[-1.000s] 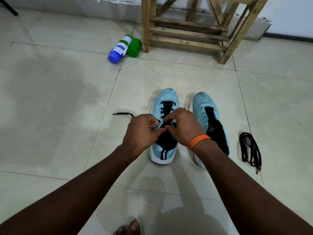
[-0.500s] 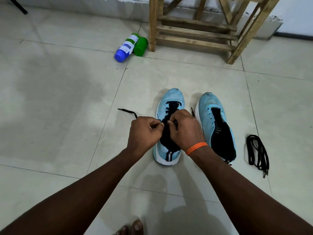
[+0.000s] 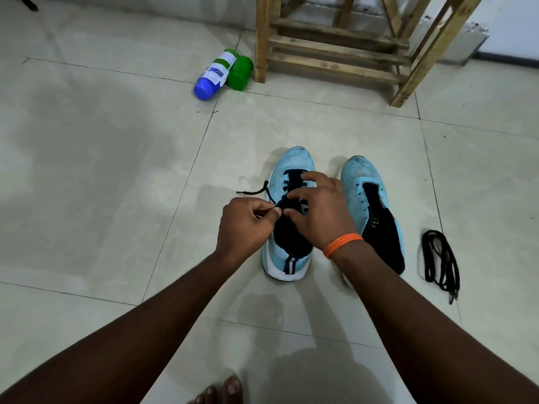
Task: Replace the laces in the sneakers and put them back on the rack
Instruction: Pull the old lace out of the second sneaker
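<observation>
Head view: our left hand (image 3: 248, 225) pinches lace (image 3: 256, 191) beside sneaker (image 3: 294, 160), right hand (image 3: 323, 214) relaxed atop; we may overpull, unthreading it.

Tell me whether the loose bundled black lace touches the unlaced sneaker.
Apart. The head view shows bare floor tile between the bundled lace and the unlaced sneaker.

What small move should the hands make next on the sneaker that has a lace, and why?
Probably the left hand should pull the lace it pinches taut, while the right hand steadies the left sneaker: the lace end lies slack on the floor, and lacing shows only near the toe.
</observation>
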